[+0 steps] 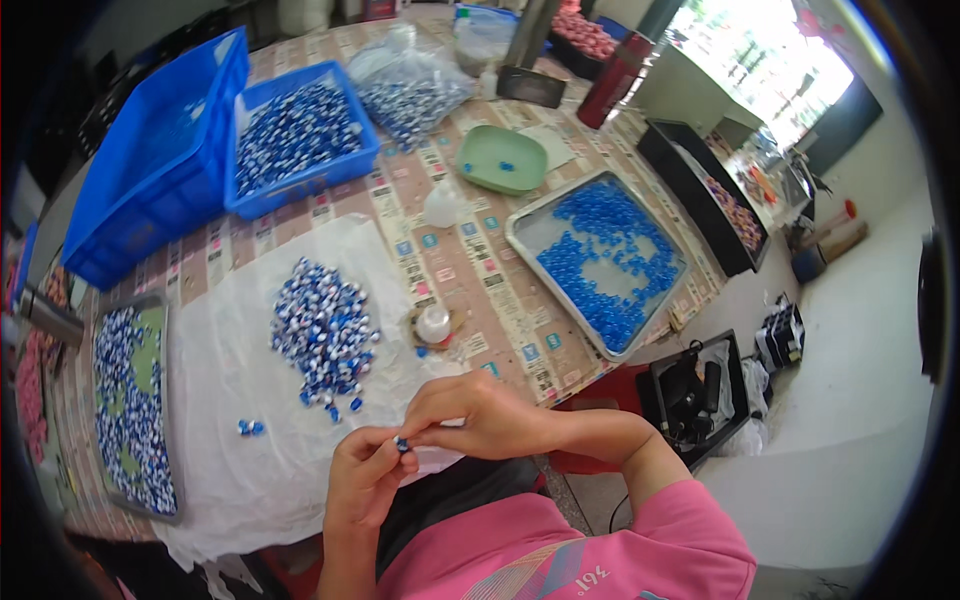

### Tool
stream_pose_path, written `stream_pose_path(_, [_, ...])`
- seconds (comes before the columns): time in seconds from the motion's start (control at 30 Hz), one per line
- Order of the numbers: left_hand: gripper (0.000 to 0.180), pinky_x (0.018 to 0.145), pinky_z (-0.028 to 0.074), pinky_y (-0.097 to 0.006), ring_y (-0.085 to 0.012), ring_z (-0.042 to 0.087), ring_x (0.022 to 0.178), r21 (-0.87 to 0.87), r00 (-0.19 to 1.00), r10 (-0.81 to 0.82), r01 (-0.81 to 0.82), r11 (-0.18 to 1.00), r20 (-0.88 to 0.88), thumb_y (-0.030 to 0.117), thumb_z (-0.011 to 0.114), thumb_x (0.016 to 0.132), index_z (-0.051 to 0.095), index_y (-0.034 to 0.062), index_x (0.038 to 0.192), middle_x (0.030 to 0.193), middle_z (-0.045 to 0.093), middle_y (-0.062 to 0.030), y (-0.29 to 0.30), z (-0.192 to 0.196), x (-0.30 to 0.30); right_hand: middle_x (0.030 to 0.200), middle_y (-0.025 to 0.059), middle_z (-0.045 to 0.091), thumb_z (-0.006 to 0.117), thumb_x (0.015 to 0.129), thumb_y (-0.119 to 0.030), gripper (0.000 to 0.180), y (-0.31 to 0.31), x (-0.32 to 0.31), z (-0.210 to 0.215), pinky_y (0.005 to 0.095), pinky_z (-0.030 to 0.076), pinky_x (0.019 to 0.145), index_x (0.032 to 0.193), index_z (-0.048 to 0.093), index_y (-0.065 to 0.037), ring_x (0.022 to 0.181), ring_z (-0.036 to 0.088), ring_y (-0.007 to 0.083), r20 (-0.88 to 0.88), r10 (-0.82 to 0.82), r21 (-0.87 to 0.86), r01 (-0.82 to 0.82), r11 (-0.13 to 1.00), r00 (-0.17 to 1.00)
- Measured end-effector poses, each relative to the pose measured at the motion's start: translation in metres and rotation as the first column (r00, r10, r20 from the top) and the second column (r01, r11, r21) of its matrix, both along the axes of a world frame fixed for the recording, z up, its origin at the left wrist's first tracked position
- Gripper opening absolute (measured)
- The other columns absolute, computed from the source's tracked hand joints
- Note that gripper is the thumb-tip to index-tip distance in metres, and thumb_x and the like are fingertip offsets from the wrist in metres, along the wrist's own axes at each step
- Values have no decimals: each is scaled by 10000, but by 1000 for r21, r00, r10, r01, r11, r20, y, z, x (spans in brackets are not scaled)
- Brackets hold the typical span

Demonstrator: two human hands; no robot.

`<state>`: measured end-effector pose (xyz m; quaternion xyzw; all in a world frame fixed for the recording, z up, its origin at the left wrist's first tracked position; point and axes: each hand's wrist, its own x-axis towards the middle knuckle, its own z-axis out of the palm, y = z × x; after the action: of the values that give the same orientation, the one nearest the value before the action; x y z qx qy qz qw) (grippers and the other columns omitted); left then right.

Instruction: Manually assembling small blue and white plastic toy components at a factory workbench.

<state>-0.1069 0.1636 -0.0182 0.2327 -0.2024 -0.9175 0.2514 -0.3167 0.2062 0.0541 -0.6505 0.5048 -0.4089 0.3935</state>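
My left hand (365, 480) and my right hand (480, 415) meet at the table's near edge, fingertips pinched together on one small blue and white bead piece (401, 443). Just beyond them lies a heap of blue and white pieces (322, 330) on a white plastic sheet (230, 440). One stray piece (250, 428) rests on the sheet to the left of my hands.
A metal tray of blue beads (600, 255) lies at right, a tray of finished blue and white pieces (130, 400) at left. Blue crates (300, 135) (160, 150), a plastic bag (410, 85), a green dish (500, 160) and a small white cup (433, 322) stand beyond.
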Motion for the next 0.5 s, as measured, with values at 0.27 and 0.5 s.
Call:
stream_pose_path(0.27, [147,714,561,-293,-177,656,768,-101,986,47,-31,994,157,56,664,924,627,-10,1050,932,668,-114,24,25,-35,891,136,683,714,810,-31,151,33,-39,10,372,520,734,958,712,-3,837,666,302,38,0,11,0,1000,999])
stream_pose_path(0.5, [126,707,506,-243,-111,613,728,-692,668,493,47,720,558,-21,603,902,636,-11,1024,888,644,-45,-12,29,9,981,135,693,704,828,-15,150,50,-133,5,367,536,764,978,710,-18,890,670,297,-303,-444,-304,356,884,843])
